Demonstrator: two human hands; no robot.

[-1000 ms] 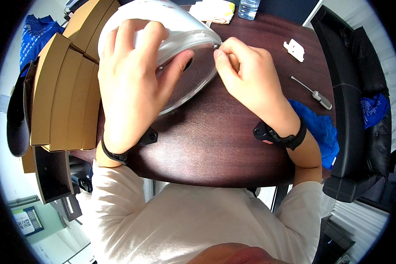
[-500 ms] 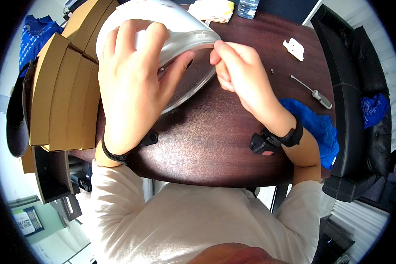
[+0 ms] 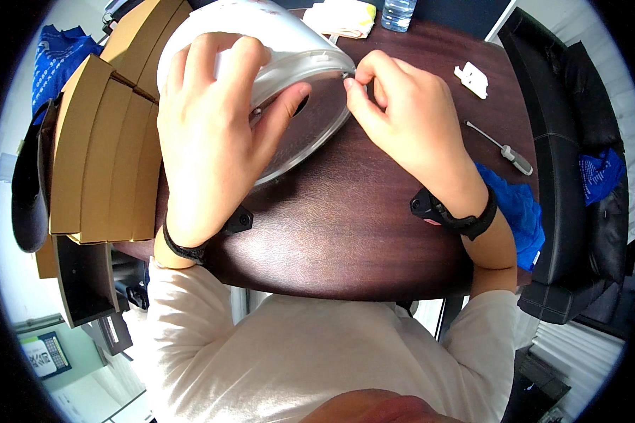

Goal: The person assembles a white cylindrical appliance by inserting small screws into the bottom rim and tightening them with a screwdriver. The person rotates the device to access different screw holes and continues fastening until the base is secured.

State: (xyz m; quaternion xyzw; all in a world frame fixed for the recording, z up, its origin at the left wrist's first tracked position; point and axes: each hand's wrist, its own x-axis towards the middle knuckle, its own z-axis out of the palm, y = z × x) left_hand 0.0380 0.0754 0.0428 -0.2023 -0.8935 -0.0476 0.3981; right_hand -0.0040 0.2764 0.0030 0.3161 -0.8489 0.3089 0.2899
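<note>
- Left hand: spread over the white housing, fingers curled across its far top, thumb pressed against the grey inner face; firm grasp on the housing.
- Right hand: fingertips pinched together at the right rim of the housing, touching it; whatever sits in the pinch too small to make out.
- Housing: round, white outside, grey inside; tilted on edge at far centre of the desk, open face turned toward the near right, lower rim resting on the desk top.
- Wrists: black band on the left, black watch on the right.
- Desk: dark brown, round near edge.
- Left of the housing: stack of flat cardboard boxes, standing just beside the left hand.
- Right of the right hand, well apart: screwdriver lying on the desk; farther off, small white plastic part.
- Near right edge of desk: blue cloth, just beside the right forearm.
- Far edge: clear bottle and folded pale cloth.
- Right side: black chair.
</note>
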